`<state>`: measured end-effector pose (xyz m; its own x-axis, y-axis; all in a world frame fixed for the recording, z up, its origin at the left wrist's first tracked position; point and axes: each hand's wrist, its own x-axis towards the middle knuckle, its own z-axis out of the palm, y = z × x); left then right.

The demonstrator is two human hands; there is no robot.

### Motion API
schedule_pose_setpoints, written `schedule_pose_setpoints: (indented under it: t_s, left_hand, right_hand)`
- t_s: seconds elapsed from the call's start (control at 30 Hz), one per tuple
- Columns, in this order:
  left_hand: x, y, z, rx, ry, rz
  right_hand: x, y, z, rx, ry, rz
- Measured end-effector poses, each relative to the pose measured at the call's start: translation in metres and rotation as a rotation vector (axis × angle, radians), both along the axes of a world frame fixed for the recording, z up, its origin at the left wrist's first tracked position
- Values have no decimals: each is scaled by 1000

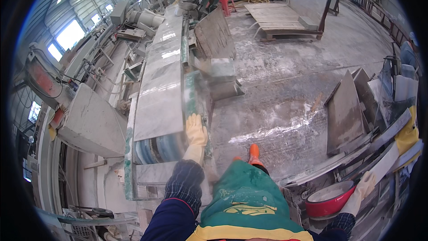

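Observation:
My left hand [196, 131], in a cream rubber glove, lies with its fingers stretched out along the right edge of a pale grey stone slab [158, 114]. The slab rests on a long conveyor machine, and a blue-striped roller [160, 150] shows under its near end. Far to the right, my right hand [366, 185], gloved alike, has its fingers closed at the lower end of a long white stone strip [384, 164]. Just left of that wrist stands a red basin [327, 201] with a whitish inside.
Leaning stone slabs [345, 111] and a pile of strips [321, 169] line the right side. A wooden pallet [278, 18] and a red stool [226, 3] stand farther off. Concrete blocks [91, 120] flank the machine's left. Wet floor [272, 120] stretches ahead. Another person [408, 53] is at the right rim.

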<state>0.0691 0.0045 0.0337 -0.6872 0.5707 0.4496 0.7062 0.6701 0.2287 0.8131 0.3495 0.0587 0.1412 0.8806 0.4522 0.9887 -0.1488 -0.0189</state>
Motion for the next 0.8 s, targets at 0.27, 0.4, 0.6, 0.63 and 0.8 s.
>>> schedule_pose_setpoints:
  t_s: [0.27, 0.4, 0.6, 0.63, 0.8]
  left_hand:
    - [1, 0, 0, 18, -10, -5]
    - [0, 0, 0, 9, -7, -4]
    - [-1, 0, -1, 23, -2, -11]
    - [-1, 0, -1, 23, -2, -11]
    - [0, 0, 0, 25, 10, -11]
  right_hand:
    - [-13, -13, 6, -15, -26, -23]
    - [-19, -18, 10, -15, -16, -4]
    - [-23, -25, 8, 16, -29, 0]
    - [-25, -26, 8, 20, -42, -7]
    - [-41, -36, 20, -12, -48, -32]
